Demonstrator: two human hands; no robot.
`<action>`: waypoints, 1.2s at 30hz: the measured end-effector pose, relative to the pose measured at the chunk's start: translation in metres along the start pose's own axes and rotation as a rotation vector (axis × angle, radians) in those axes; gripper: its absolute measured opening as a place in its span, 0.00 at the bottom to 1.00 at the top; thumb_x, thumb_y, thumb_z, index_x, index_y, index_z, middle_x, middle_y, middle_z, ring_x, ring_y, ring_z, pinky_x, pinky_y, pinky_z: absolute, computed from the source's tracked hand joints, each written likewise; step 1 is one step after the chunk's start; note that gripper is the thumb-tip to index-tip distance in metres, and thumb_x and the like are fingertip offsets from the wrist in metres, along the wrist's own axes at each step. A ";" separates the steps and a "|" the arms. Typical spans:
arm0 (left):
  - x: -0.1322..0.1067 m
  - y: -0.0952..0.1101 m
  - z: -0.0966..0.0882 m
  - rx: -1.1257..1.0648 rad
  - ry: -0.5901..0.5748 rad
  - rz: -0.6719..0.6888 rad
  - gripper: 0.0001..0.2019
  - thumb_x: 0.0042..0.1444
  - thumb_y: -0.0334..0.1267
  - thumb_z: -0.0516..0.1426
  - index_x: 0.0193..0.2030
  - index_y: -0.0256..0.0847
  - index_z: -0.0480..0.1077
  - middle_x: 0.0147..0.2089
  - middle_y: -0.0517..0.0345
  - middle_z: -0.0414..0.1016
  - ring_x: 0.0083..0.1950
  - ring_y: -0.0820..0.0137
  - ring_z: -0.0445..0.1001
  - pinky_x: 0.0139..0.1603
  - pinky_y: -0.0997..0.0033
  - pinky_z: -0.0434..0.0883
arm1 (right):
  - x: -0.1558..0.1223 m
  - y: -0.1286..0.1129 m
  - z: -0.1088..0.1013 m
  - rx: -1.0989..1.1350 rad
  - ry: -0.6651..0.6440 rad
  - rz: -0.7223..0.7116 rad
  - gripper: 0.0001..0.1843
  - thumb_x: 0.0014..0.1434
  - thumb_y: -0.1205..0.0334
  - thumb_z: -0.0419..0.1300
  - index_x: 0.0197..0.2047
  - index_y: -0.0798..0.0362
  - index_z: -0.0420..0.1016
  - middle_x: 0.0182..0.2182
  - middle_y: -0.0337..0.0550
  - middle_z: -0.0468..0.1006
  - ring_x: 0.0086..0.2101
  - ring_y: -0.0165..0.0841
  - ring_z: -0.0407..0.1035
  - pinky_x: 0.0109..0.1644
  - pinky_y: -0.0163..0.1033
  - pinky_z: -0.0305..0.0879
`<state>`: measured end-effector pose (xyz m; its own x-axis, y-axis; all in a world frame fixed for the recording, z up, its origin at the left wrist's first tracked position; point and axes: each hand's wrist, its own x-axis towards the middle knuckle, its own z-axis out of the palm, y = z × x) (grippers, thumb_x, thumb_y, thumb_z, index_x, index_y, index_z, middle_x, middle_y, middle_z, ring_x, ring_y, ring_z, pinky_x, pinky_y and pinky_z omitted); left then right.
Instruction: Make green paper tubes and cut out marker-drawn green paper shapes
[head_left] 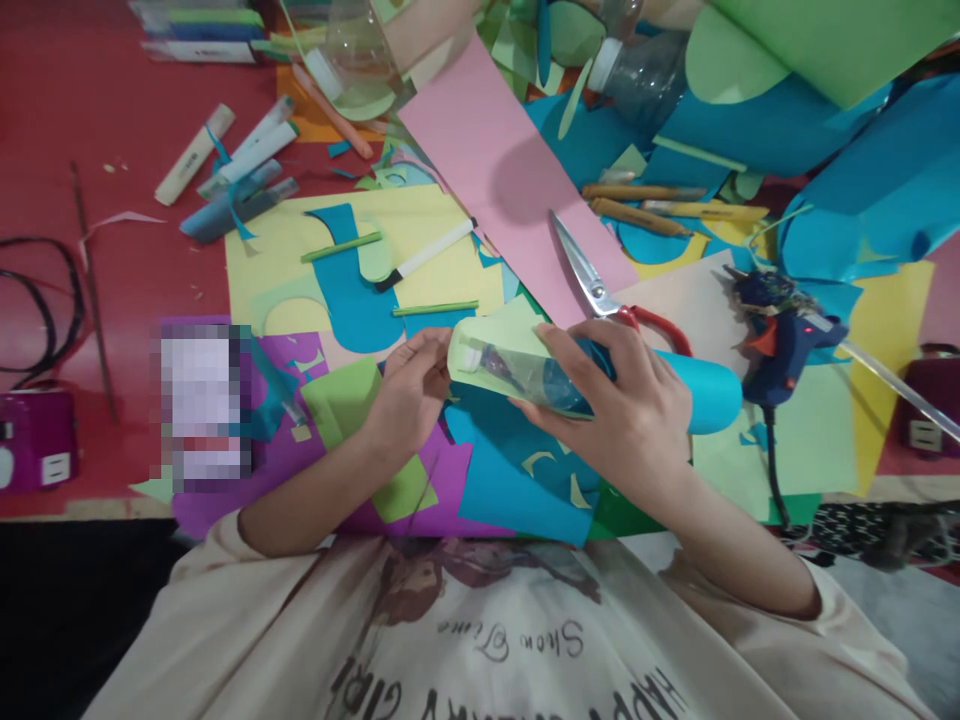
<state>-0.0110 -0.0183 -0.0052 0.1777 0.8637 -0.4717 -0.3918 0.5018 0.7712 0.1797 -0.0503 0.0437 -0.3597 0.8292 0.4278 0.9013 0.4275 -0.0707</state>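
My right hand (pixel 622 400) is wrapped round a small clear plastic bottle (pixel 517 374), which lies on its side with its white cap to the left. Blue paper (pixel 712 393) covers the bottle's right end. Behind the cap and neck curves a pale green paper piece (pixel 499 325). The fingers of my left hand (pixel 416 390) pinch the left edge of this green paper, beside the cap. Just beyond my right hand lie scissors (pixel 596 290) with red handles, their blades slightly apart, resting on a pink paper sheet (pixel 487 150).
A blue glue gun (pixel 787 350) with a cable lies at the right. Markers (pixel 247 160) and brown pens (pixel 645 200) are scattered farther back, among paper scraps and clear bottles (pixel 649 80). At the left are a blurred-out rectangular item (pixel 202 400) and a purple box (pixel 37 440).
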 end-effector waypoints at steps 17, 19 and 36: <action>0.001 0.005 0.000 0.635 -0.072 0.503 0.13 0.60 0.48 0.57 0.47 0.44 0.67 0.49 0.52 0.75 0.50 0.68 0.74 0.47 0.71 0.72 | 0.004 0.018 -0.002 -0.068 -0.193 -0.056 0.25 0.61 0.54 0.59 0.58 0.58 0.66 0.41 0.52 0.75 0.38 0.38 0.72 0.35 0.39 0.68; 0.005 0.004 -0.001 0.567 -0.045 0.506 0.12 0.59 0.45 0.58 0.45 0.44 0.65 0.46 0.54 0.76 0.48 0.69 0.75 0.47 0.71 0.73 | 0.005 0.022 -0.003 -0.066 -0.194 -0.063 0.28 0.61 0.53 0.59 0.59 0.60 0.65 0.41 0.53 0.76 0.38 0.39 0.72 0.34 0.39 0.68; 0.011 -0.001 -0.009 0.762 -0.103 0.400 0.16 0.56 0.34 0.54 0.51 0.46 0.71 0.58 0.52 0.68 0.54 0.67 0.70 0.46 0.71 0.74 | 0.136 0.051 0.032 -0.111 -0.254 0.048 0.33 0.64 0.45 0.48 0.60 0.65 0.67 0.55 0.58 0.71 0.55 0.50 0.64 0.53 0.55 0.59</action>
<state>-0.0168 -0.0101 -0.0148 0.2513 0.9636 -0.0907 0.2624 0.0224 0.9647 0.1691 0.0962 0.0696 -0.3524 0.9173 0.1856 0.9346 0.3551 0.0199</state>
